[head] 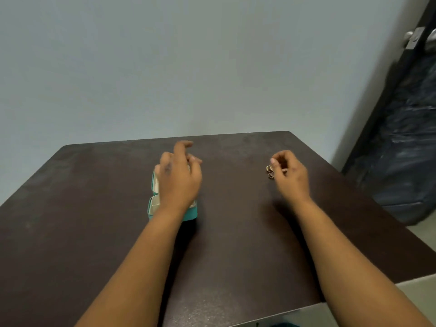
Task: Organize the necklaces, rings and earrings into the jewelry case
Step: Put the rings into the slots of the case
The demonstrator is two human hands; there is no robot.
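While right hand [291,177] fingers [280,171] curl at 2 gold rings [270,171] on desk [94,208], grip unclear; left hand [180,178] loosely curled, empty, over open teal jewelry case [153,204]. Rings not yet stowed; contents mostly hidden.

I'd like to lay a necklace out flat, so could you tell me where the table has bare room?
The dark table is bare left of the teal jewelry case, and between the case and the gold rings. It is crowded over the case under the left hand, and at the rings by the right hand.
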